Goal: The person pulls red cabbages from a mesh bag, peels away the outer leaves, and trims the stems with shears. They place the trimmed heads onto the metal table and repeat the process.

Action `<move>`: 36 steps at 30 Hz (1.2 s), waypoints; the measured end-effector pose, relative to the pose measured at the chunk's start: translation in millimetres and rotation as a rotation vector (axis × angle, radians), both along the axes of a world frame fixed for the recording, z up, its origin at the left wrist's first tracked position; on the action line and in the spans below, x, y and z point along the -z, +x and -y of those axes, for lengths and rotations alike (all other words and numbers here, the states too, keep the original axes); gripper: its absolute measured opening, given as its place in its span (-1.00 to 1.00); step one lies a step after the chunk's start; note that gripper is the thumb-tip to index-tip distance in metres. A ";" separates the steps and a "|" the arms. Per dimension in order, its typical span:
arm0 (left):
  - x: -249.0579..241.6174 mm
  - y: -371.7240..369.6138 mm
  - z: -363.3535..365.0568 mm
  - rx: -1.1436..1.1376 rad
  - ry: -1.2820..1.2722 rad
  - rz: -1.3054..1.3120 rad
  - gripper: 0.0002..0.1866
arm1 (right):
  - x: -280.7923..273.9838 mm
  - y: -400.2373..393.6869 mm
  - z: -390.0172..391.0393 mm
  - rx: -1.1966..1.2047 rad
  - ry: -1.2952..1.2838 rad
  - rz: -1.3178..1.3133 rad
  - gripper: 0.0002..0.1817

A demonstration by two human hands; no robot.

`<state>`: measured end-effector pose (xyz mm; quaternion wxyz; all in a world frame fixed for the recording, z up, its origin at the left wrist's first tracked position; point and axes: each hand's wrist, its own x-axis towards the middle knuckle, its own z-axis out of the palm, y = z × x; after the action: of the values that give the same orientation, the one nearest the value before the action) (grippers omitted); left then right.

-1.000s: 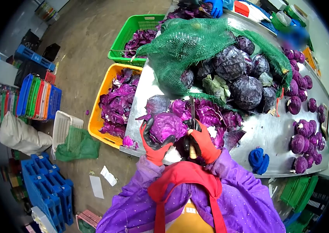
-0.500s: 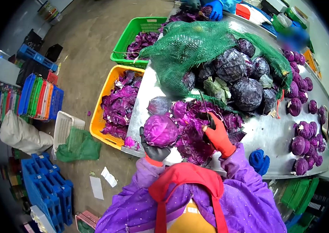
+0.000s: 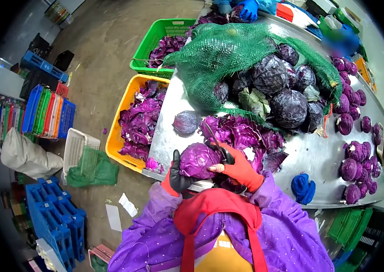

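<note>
The round, glossy purple cabbage [image 3: 199, 161] is between the wearer's two hands, on the near side of the green mesh sack [image 3: 221, 50], which lies on the shiny metal table [image 3: 317, 158]. From where I stand, the left hand [image 3: 177, 177], in a black-and-red glove, has its fingers curled against the cabbage's left side. The right hand [image 3: 233, 166], gloved in red and black with its thumb tip bare, has its fingers closed round a thin, dark-bladed knife [image 3: 214, 139], its thumb against the cabbage; the handle is mostly hidden.

Loose purple leaves [image 3: 242, 131] spread between the sack and the right hand. A smaller, dull purple cabbage [image 3: 186, 122] sits near the sack's left near corner. Dark, unpeeled cabbages [image 3: 288, 109] fill the sack's open mouth. Left of the sack stand a yellow plastic crate [image 3: 118, 156] and a green plastic crate [image 3: 149, 71], both holding leaves. Well to its right, bright purple cabbages [image 3: 351, 167] are grouped. Beyond the sack, a co-worker's blue-gloved hand [image 3: 248, 10] touches another cabbage [image 3: 237, 14].
</note>
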<state>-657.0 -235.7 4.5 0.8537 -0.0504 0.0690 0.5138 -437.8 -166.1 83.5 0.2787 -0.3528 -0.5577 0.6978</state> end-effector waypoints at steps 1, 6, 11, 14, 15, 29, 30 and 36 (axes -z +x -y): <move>11.0 -2.0 3.5 -0.045 -0.017 -0.060 -0.23 | 0.3 -0.7 -0.6 0.005 0.012 -0.023 -0.30; -19.7 11.4 -0.5 -0.302 0.221 -0.831 -0.34 | 2.8 2.9 -4.3 0.050 0.127 -0.020 -0.44; -20.3 9.6 -12.1 -0.390 0.373 -1.116 -0.12 | 8.8 0.6 -3.7 0.190 0.472 0.201 -0.56; -24.7 7.4 -13.2 -0.361 0.442 -1.151 0.01 | 10.6 -6.3 0.4 0.329 0.580 0.282 -0.71; -25.3 9.2 -12.6 -0.337 0.419 -1.116 0.03 | 15.2 -5.4 -1.5 0.337 0.508 0.272 -0.74; 30.8 39.4 -15.4 -0.214 -0.042 -0.364 -0.31 | 20.4 6.2 -6.4 0.344 -0.039 0.024 -0.79; 32.9 39.8 -15.1 -0.205 -0.058 -0.415 -0.30 | 12.6 10.2 -7.4 0.354 -0.134 0.008 -0.79; 23.5 23.2 -7.6 -0.059 -0.026 -0.046 -0.28 | 19.5 58.5 -42.7 0.415 0.008 0.250 -0.80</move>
<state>-633.9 -228.0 -19.0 0.8357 -0.0514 0.0939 0.5387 -379.3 -123.4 64.0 0.3464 -0.5424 -0.5059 0.5743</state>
